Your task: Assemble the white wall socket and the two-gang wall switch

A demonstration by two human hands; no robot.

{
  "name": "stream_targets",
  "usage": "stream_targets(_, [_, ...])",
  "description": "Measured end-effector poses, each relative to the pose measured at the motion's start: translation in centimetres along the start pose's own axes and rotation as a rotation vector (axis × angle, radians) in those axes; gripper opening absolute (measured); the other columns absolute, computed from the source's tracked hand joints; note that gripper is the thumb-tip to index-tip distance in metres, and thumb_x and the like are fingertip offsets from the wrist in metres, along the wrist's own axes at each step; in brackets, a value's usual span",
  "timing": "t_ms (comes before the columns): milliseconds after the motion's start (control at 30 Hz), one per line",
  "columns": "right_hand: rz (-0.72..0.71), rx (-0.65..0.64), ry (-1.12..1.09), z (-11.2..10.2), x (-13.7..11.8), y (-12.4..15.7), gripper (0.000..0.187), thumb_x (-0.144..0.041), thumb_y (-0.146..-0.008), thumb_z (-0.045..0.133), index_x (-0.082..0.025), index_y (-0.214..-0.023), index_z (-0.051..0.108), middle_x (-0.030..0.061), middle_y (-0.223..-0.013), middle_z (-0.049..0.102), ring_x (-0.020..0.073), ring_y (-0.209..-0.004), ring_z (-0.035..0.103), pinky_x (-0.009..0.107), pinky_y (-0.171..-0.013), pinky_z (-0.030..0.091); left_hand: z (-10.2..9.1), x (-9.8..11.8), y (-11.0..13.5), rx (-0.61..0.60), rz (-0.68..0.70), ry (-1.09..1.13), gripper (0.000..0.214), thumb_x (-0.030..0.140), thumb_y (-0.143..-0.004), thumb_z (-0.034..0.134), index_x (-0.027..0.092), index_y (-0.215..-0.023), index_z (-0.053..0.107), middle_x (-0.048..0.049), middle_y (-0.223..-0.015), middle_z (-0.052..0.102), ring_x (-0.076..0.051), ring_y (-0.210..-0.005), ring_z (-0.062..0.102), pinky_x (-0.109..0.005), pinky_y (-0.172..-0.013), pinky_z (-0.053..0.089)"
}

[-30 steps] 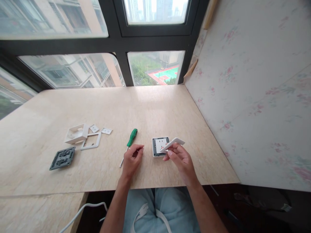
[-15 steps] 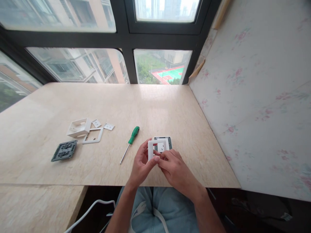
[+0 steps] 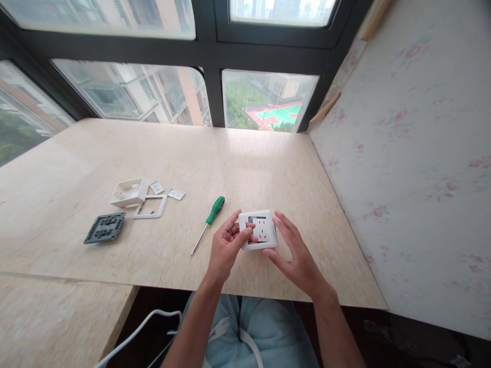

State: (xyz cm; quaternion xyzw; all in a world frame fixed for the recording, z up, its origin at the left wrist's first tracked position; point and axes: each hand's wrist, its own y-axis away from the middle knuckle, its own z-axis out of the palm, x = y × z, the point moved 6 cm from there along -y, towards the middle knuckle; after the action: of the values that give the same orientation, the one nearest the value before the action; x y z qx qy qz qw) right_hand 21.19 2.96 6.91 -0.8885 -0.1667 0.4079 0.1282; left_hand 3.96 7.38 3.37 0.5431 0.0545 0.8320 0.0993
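The near-square white frame [image 3: 272, 236] lies over the slotted socket [image 3: 262, 230], between both hands and near the edge of the marbled worktop [image 3: 161, 153]. The left hand [image 3: 225, 246] pinches the frame's left bar; the right hand [image 3: 296, 251], fingers spread, flanks the opposite bar, though contact is hard to tell. Frame: smooth, round-cornered, apparently plastic; socket: flat white face, dark border.

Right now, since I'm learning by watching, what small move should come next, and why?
Probably ease the white frame rightward over the socket: the socket's face sits right of centre in the opening, the left hand grips the frame's left side, and the right hand is open by its right edge.
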Motion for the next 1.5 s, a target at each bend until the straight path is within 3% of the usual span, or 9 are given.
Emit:
stream_targets(200, [0.085,-0.105,-0.175,0.2,3.2,-0.1,0.078,-0.036,-0.091,0.070,-0.035,-0.158,0.030,0.0084,-0.164,0.038,0.0297,-0.150,0.039,0.056,-0.122,0.037,0.5,-0.4,-0.7,-0.044,-0.016,-0.016,0.078,0.036,-0.074,0.086,0.016,-0.143,0.054,-0.0116,-0.107,0.077,-0.016,-0.069,0.074,-0.039,-0.075,0.065])
stream_targets(400, [0.100,-0.148,-0.174,0.1,4.5,-0.3,0.086,-0.040,-0.087,0.075,-0.033,-0.159,0.030,0.0088,-0.163,0.040,0.0300,-0.150,0.038,0.053,-0.123,0.036,0.9,-0.5,-0.7,-0.077,-0.058,-0.035,0.078,0.036,-0.075,0.086,0.016,-0.143,0.054,-0.0115,-0.111,0.074,-0.015,-0.070,0.074,-0.037,-0.075,0.064])
stream_targets(533, [0.076,-0.104,-0.164,-0.5,4.9,-0.6,0.092,-0.042,-0.081,0.080,-0.032,-0.159,0.030,0.0103,-0.155,0.051,0.0311,-0.144,0.048,0.052,-0.119,0.041,1.4,-0.7,-0.7,-0.154,-0.057,-0.086,0.074,0.040,-0.081,0.081,0.019,-0.146,0.051,-0.0136,-0.121,0.070,-0.018,-0.080,0.074,-0.039,-0.079,0.064])
stream_targets(633, [0.050,-0.044,-0.143,-1.2,4.8,-0.9,0.096,-0.041,-0.081,0.081,-0.031,-0.160,0.027,0.0116,-0.153,0.052,0.0313,-0.142,0.051,0.053,-0.118,0.043,1.0,-0.2,-0.7,-0.152,0.122,-0.255,0.076,0.045,-0.082,0.080,0.022,-0.147,0.048,-0.0168,-0.140,0.058,-0.029,-0.113,0.068,-0.044,-0.090,0.062])
stream_targets(700, [0.035,-0.049,-0.110,-1.4,4.7,-1.0,0.095,-0.041,-0.082,0.080,-0.032,-0.160,0.026,0.0115,-0.152,0.053,0.0310,-0.142,0.050,0.053,-0.118,0.043,0.5,0.6,-0.5,-0.121,0.331,-0.456,0.085,0.045,-0.077,0.084,0.028,-0.150,0.044,-0.0160,-0.154,0.044,-0.034,-0.138,0.050,-0.049,-0.103,0.054])
stream_targets(833, [0.014,-0.111,-0.065,-1.2,4.8,-1.3,0.092,-0.041,-0.083,0.079,-0.034,-0.159,0.028,0.0103,-0.153,0.052,0.0310,-0.144,0.047,0.053,-0.118,0.043,0.1,1.2,-0.1,-0.217,0.544,-0.806,0.097,0.046,-0.075,0.085,0.036,-0.155,0.032,-0.0123,-0.162,0.034,-0.035,-0.152,0.031,-0.057,-0.119,0.037])
stream_targets(967, [0.020,-0.145,-0.052,-0.5,5.4,-1.3,0.092,-0.043,-0.082,0.080,-0.035,-0.158,0.029,0.0106,-0.154,0.050,0.0311,-0.144,0.046,0.054,-0.119,0.042,-0.2,0.4,-0.7,-0.320,0.528,-0.929,0.090,0.049,-0.081,0.079,0.035,-0.156,0.031,-0.0117,-0.161,0.039,-0.033,-0.153,0.031,-0.056,-0.122,0.032])
stream_targets(1200, [0.112,-0.211,-0.026,0.8,6.6,-0.8,0.087,-0.045,-0.084,0.077,-0.034,-0.158,0.032,0.0108,-0.158,0.044,0.0310,-0.148,0.040,0.055,-0.121,0.038,-1.0,-1.7,-1.9,-0.325,0.443,-0.932,0.086,0.051,-0.081,0.079,0.031,-0.153,0.037,-0.0129,-0.157,0.045,-0.032,-0.148,0.040,-0.055,-0.121,0.034])
stream_targets(1500, [0.125,-0.204,-0.127,0.7,6.5,-0.5,0.079,-0.044,-0.085,0.077,-0.037,-0.154,0.040,0.0086,-0.160,0.043,0.0300,-0.149,0.040,0.055,-0.121,0.038,-1.0,-1.7,-1.9,-0.345,0.421,-0.873,0.085,0.049,-0.080,0.080,0.031,-0.152,0.038,-0.0127,-0.156,0.046,-0.032,-0.146,0.043,-0.056,-0.120,0.036])
